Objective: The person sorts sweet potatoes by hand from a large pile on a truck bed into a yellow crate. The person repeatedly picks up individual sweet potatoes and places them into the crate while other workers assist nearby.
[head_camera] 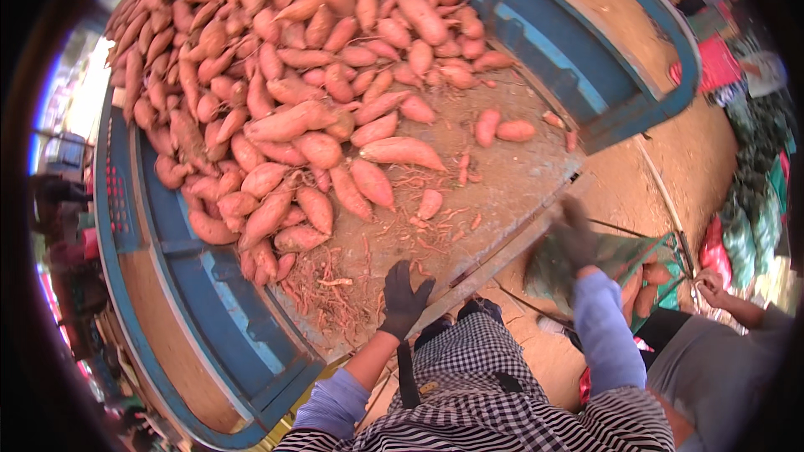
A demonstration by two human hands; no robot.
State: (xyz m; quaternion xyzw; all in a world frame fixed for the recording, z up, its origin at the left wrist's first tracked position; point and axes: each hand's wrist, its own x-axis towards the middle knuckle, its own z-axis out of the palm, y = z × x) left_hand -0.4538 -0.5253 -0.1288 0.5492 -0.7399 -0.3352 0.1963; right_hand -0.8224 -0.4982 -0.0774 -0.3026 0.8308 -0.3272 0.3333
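Observation:
My left hand, in a dark glove, rests on the truck bed near its rear edge, fingers apart and holding nothing. Small roots and root scraps lie just left of it. A large heap of sweet potatoes covers the far and left parts of the bed. My right hand, also gloved, is blurred beyond the bed's rear edge, above a green mesh bag. Its fingers are too smeared to show a grip. Several sweet potatoes show inside the bag.
Blue metal side walls flank the bed. A few sweet potatoes lie apart from the heap. At right, another person's hand is at a pole beside the bag. Filled mesh sacks stand on the dirt ground.

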